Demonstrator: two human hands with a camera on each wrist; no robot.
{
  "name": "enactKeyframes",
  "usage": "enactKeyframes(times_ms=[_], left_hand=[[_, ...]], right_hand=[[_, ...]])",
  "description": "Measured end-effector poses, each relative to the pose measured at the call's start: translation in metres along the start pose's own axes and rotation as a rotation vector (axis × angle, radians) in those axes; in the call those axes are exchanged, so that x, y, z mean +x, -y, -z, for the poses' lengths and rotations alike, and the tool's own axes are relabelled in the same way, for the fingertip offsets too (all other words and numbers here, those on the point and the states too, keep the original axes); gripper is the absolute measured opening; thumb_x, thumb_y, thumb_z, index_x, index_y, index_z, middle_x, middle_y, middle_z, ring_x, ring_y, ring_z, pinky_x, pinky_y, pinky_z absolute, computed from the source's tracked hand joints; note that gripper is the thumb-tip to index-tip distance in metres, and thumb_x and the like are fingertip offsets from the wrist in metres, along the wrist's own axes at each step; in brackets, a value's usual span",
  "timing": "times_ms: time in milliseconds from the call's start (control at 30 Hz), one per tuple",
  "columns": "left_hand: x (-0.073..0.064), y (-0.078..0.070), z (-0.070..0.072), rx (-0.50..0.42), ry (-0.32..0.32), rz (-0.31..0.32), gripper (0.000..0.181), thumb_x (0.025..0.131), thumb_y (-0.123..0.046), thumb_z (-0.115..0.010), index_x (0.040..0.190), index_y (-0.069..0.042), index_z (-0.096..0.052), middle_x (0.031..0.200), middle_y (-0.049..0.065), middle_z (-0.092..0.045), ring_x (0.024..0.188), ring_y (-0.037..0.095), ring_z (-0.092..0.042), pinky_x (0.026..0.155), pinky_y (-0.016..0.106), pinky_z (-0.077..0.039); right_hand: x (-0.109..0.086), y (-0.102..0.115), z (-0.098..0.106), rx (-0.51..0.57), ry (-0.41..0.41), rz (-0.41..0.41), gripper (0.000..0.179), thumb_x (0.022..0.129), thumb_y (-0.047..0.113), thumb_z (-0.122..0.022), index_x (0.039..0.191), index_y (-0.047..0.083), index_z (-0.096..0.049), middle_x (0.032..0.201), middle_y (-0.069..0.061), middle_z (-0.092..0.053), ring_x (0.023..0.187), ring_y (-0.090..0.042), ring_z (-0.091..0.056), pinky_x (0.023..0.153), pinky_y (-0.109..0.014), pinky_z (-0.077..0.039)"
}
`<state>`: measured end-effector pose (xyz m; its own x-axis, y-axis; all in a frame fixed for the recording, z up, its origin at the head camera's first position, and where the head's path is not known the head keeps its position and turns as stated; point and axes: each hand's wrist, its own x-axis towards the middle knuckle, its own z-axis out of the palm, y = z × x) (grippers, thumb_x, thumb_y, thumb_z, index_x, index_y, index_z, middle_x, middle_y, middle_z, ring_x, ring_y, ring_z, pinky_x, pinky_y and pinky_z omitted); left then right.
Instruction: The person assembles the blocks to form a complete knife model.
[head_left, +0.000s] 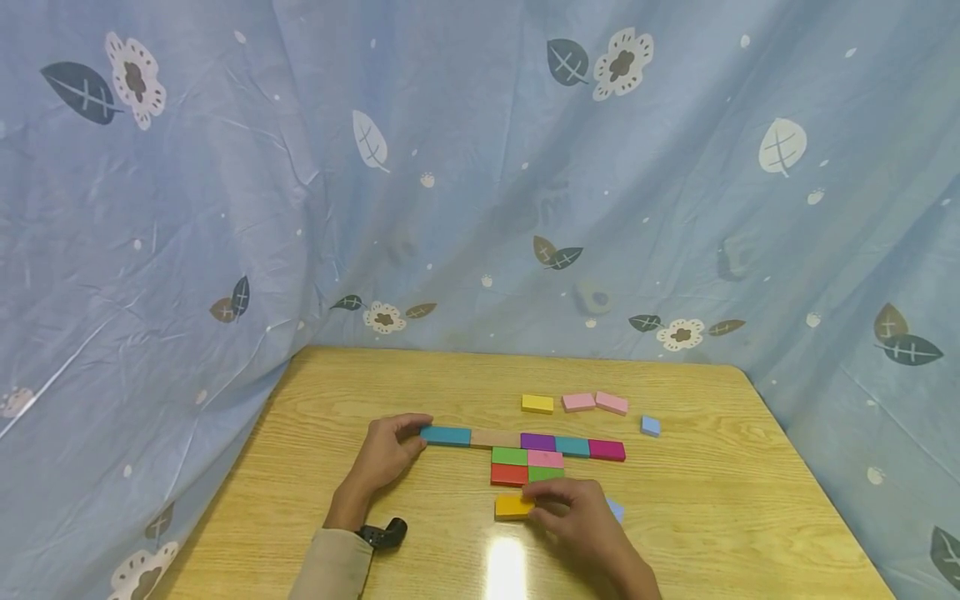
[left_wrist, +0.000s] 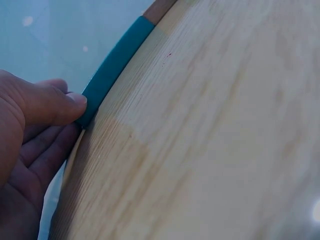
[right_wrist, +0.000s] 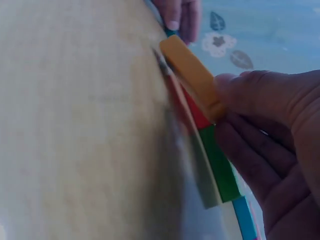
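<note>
My left hand (head_left: 390, 450) grips the left end of a teal block (head_left: 446, 437), the first in a long row. The row runs on with a tan block (head_left: 496, 439), a purple block (head_left: 537, 442), a second teal block (head_left: 572, 447) and a magenta block (head_left: 607, 450). Below its middle lie a green block (head_left: 509, 456), a pink block (head_left: 545, 459), a red block (head_left: 509, 475) and another green block (head_left: 545, 473). My right hand (head_left: 581, 517) pinches the right end of an orange-yellow block (head_left: 513, 507), just in front of the red one. In the right wrist view this block (right_wrist: 190, 67) is tilted.
Behind the row lie a yellow block (head_left: 537, 404), two pink blocks (head_left: 578, 402) and a small light-blue block (head_left: 650, 426). Another light-blue block (head_left: 616, 510) is partly hidden behind my right hand. A patterned cloth (head_left: 480, 208) hangs along the back of the wooden table (head_left: 712, 500).
</note>
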<state>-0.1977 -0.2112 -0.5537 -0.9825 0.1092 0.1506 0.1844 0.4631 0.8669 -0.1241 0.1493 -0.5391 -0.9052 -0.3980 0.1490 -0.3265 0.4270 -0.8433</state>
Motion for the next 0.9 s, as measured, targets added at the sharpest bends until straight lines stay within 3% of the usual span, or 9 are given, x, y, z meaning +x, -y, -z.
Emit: enactKeyframes(times_ms=[167,367,567,733,900], left_hand=[[0.0,0.001,0.0,0.006,-0.001,-0.011,0.039,0.097,0.003,-0.078,0.134,-0.009,-0.079,0.135,0.007,-0.078,0.129,0.029,-0.074,0.111,0.05,-0.06],[0.001,0.002,0.0,0.009,-0.003,-0.019,0.039,0.096,0.004,-0.079,0.133,-0.009,-0.079,0.134,0.007,-0.078,0.128,0.029,-0.074,0.11,0.049,-0.06],[0.0,0.001,0.0,0.009,-0.004,-0.015,0.04,0.096,0.003,-0.079,0.134,-0.009,-0.078,0.134,0.007,-0.078,0.128,0.028,-0.074,0.111,0.049,-0.06],[-0.001,0.001,0.0,0.006,-0.006,-0.013,0.04,0.096,0.003,-0.079,0.134,-0.009,-0.079,0.134,0.006,-0.078,0.128,0.028,-0.074,0.111,0.05,-0.059],[-0.001,0.001,0.0,0.001,-0.005,-0.012,0.04,0.096,0.004,-0.079,0.134,-0.009,-0.078,0.134,0.007,-0.078,0.128,0.029,-0.074,0.111,0.05,-0.06]], right_hand=[[-0.002,-0.001,-0.008,-0.072,0.039,0.046,0.022,0.094,0.011,-0.086,0.115,0.019,-0.085,0.113,0.008,-0.083,0.11,-0.01,-0.077,0.095,-0.024,-0.065],[-0.002,0.006,-0.012,-0.127,-0.022,0.168,0.025,0.092,0.003,-0.086,0.113,0.016,-0.085,0.108,0.008,-0.084,0.105,-0.011,-0.078,0.095,-0.031,-0.066],[0.002,0.006,-0.02,-0.147,-0.049,0.294,0.027,0.088,-0.006,-0.085,0.105,0.015,-0.084,0.103,0.007,-0.084,0.098,-0.008,-0.078,0.09,-0.028,-0.067],[0.007,0.003,-0.024,-0.266,-0.107,0.343,0.027,0.085,-0.006,-0.088,0.102,0.015,-0.083,0.1,0.008,-0.083,0.094,-0.005,-0.077,0.086,-0.029,-0.067],[0.013,0.003,-0.026,-0.283,-0.124,0.36,0.026,0.085,-0.006,-0.088,0.101,0.014,-0.083,0.1,0.007,-0.084,0.095,-0.008,-0.078,0.087,-0.032,-0.068]])
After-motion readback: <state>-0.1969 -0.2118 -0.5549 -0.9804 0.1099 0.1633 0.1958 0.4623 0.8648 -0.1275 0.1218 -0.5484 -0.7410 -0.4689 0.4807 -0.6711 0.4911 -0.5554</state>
